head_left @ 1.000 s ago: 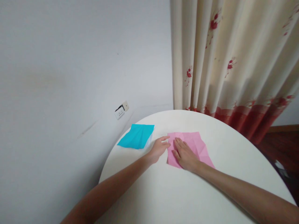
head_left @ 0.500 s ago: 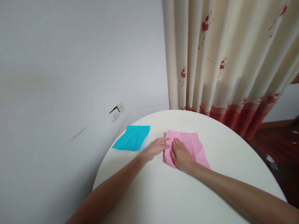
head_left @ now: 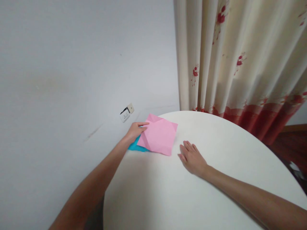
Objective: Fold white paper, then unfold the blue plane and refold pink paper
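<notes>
Your left hand (head_left: 135, 130) pinches the pink paper (head_left: 158, 135) by its edge, laying it over the blue sheet (head_left: 134, 146); your right hand (head_left: 192, 157) rests flat, fingers released, steadying nothing.

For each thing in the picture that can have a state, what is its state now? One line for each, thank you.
Pink paper: creased, lying over the blue paper, left hand at its left edge.
Blue paper: mostly covered, one corner showing.
Left hand: at the pink paper's edge; grip hidden.
Right hand: open, flat on the table, holding nothing.
Curtain: drawn, hanging in folds.
Wall socket: something dark on it; unclear what.
</notes>
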The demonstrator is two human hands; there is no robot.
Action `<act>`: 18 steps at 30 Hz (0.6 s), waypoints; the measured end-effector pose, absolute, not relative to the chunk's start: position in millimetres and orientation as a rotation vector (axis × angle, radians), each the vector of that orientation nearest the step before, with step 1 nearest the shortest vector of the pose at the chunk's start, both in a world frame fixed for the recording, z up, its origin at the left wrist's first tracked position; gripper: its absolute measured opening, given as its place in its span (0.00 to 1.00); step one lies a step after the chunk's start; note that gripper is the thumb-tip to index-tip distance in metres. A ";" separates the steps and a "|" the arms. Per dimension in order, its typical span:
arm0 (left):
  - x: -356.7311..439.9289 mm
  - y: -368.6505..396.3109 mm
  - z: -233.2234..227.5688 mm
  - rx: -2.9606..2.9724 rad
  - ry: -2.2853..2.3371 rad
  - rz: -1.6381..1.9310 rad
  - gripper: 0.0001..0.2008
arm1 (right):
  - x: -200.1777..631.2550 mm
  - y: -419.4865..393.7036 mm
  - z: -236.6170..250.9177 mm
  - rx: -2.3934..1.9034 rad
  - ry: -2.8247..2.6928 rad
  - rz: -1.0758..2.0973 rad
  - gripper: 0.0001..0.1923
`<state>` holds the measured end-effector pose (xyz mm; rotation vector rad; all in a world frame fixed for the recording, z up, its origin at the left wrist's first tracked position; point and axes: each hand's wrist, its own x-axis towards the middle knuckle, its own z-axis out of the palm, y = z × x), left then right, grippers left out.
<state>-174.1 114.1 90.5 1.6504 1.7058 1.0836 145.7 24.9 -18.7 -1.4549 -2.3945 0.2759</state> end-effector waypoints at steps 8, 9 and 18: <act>-262.9 126.7 83.9 1.585 1.902 0.887 0.24 | 146.1 22.6 -20.0 -1.441 -2.402 0.227 0.27; -265.0 127.0 78.7 1.619 1.929 0.862 0.23 | 147.0 22.0 -20.6 -1.436 -2.400 0.221 0.27; -227.0 131.7 11.1 2.633 1.795 0.327 0.24 | 80.4 53.7 1.9 -1.220 -2.320 0.249 0.27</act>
